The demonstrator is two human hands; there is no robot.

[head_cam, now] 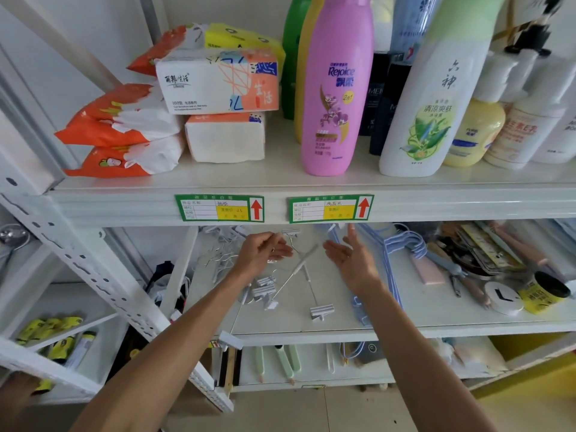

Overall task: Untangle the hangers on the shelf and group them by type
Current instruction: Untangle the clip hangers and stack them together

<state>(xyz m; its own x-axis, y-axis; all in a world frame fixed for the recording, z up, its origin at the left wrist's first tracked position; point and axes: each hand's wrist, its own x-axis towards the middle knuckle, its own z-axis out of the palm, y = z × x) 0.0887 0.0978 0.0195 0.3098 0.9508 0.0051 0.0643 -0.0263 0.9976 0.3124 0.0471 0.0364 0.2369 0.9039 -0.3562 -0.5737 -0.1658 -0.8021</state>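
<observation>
On the middle shelf [405, 322] lie white clip hangers [265, 289] with metal wire hooks, tangled in a loose heap; one clip [321, 311] lies apart toward the front. My left hand [263, 249] is raised over the heap and pinches a thin wire hook of a white clip hanger [291, 233]. My right hand [350, 254] hovers beside it, palm turned inward and fingers straight, holding nothing. Pale blue hangers [402, 244] are bunched to the right, and one blue hanger [358, 304] runs under my right wrist.
More white hangers [218, 254] sit at the shelf's back left. Combs, a nail clipper, a yellow jar [542, 294] and a round white box [503, 297] crowd the right end. Above stand tissue packs [218, 82] and shampoo bottles [336, 88]. The upper shelf edge [436, 204] hangs low.
</observation>
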